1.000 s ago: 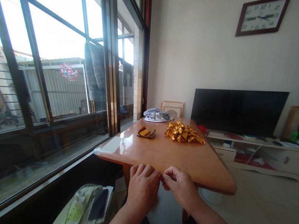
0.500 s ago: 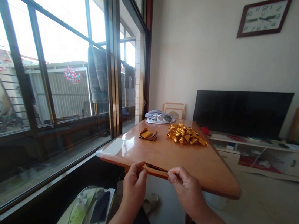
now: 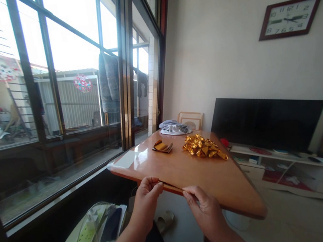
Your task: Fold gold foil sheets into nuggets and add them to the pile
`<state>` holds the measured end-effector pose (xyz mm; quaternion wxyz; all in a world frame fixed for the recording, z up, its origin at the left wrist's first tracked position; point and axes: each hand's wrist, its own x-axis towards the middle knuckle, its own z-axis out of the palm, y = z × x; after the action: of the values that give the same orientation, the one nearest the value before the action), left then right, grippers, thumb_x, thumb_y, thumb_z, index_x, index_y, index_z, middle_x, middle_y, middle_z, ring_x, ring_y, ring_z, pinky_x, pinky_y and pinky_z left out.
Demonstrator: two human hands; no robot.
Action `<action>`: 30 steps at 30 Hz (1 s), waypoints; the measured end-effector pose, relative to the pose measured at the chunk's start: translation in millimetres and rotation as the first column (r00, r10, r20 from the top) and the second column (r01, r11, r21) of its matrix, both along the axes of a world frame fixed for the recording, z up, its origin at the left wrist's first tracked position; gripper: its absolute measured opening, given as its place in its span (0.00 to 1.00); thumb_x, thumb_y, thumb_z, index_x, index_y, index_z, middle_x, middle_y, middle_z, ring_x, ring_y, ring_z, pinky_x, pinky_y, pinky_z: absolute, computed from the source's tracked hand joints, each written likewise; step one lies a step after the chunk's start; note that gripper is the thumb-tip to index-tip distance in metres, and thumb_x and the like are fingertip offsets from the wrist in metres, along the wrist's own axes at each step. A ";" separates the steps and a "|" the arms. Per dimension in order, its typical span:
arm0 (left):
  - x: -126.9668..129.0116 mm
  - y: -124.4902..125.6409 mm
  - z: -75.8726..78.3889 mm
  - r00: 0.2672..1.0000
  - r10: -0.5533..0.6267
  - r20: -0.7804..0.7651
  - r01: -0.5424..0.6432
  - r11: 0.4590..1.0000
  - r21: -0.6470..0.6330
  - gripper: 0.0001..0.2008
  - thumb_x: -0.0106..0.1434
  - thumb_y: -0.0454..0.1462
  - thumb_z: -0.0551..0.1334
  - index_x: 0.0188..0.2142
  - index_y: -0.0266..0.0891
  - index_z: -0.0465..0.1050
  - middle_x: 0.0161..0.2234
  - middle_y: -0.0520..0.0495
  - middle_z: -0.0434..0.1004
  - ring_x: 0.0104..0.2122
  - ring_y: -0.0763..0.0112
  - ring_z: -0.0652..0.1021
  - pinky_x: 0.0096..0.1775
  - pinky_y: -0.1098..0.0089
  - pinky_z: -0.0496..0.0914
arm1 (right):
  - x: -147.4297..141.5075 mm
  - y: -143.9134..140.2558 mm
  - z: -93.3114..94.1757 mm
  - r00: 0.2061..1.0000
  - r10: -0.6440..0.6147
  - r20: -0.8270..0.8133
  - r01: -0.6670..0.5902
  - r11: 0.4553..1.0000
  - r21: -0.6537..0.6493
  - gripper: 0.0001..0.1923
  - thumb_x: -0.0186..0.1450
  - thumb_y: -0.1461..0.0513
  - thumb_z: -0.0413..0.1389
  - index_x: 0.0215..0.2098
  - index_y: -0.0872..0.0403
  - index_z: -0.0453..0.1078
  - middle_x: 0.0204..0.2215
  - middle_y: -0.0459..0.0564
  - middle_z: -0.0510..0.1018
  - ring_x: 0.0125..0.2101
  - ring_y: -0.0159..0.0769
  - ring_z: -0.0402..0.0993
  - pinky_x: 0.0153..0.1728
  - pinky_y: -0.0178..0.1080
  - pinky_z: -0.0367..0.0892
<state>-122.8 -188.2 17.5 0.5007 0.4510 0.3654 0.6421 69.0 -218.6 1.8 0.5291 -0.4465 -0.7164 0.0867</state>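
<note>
Gold foil pile on orange-brown table; dark-framed white clock.

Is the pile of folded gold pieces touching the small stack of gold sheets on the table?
Apart. The head view shows bare table between the pile and the stack.

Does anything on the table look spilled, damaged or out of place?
Nothing stands out. The gold folded pieces lie heaped on the table, the gold sheets stacked beside them, apart. Both hands pinch a thin sheet.
</note>
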 end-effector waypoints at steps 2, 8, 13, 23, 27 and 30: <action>-1.2 2.7 -1.2 1.000 -0.013 0.017 0.014 1.000 -0.021 0.16 0.51 0.42 0.72 0.35 0.39 0.72 0.25 0.55 0.73 0.23 0.75 0.71 0.28 0.74 0.64 | 0.5 1.0 -1.4 1.000 0.000 0.015 0.000 1.000 0.028 0.10 0.71 0.57 0.54 0.42 0.47 0.78 0.35 0.51 0.83 0.36 0.42 0.79 0.41 0.40 0.71; -6.2 10.8 -6.1 0.999 -0.034 0.020 0.035 0.996 -0.076 0.13 0.51 0.40 0.70 0.33 0.38 0.72 0.26 0.54 0.74 0.24 0.75 0.71 0.28 0.74 0.63 | 2.2 3.3 -5.4 0.993 -0.019 0.118 0.008 0.996 0.094 0.10 0.72 0.60 0.53 0.44 0.47 0.76 0.36 0.52 0.83 0.37 0.43 0.80 0.42 0.42 0.71; -7.2 13.3 -9.0 0.992 -0.082 0.094 0.092 0.990 -0.107 0.12 0.51 0.39 0.70 0.32 0.38 0.71 0.27 0.54 0.74 0.24 0.77 0.71 0.28 0.75 0.62 | 2.6 2.6 -5.1 0.987 -0.017 0.158 -0.002 0.993 0.118 0.11 0.72 0.61 0.52 0.46 0.47 0.76 0.38 0.52 0.83 0.39 0.43 0.80 0.44 0.43 0.71; -7.3 13.6 -9.0 0.990 -0.134 0.048 0.136 0.990 -0.043 0.11 0.51 0.37 0.71 0.32 0.38 0.71 0.25 0.55 0.73 0.25 0.76 0.70 0.30 0.74 0.64 | 2.3 0.9 -2.5 0.998 -0.016 0.068 0.010 0.997 0.080 0.09 0.71 0.60 0.54 0.45 0.47 0.76 0.37 0.51 0.83 0.38 0.41 0.80 0.42 0.40 0.72; -6.4 15.0 -12.3 0.991 -0.121 0.055 0.124 0.991 -0.049 0.10 0.50 0.35 0.69 0.31 0.38 0.70 0.24 0.55 0.72 0.24 0.77 0.69 0.29 0.74 0.62 | 1.9 1.9 -5.8 0.997 -0.021 0.076 0.013 0.995 0.094 0.09 0.71 0.60 0.53 0.44 0.48 0.75 0.36 0.50 0.83 0.37 0.40 0.80 0.40 0.38 0.72; -5.6 16.7 -15.8 0.990 -0.111 0.081 0.117 0.991 -0.071 0.10 0.52 0.37 0.68 0.32 0.39 0.70 0.25 0.55 0.72 0.24 0.76 0.69 0.29 0.74 0.62 | 1.2 2.5 -9.5 0.997 -0.014 0.072 0.006 0.994 0.112 0.09 0.71 0.60 0.53 0.44 0.48 0.75 0.37 0.50 0.82 0.37 0.39 0.80 0.41 0.37 0.72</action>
<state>-128.4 -171.5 1.7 0.5670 0.4271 0.3435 0.6150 70.2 -216.2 -7.7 0.5273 -0.4226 -0.7366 0.0274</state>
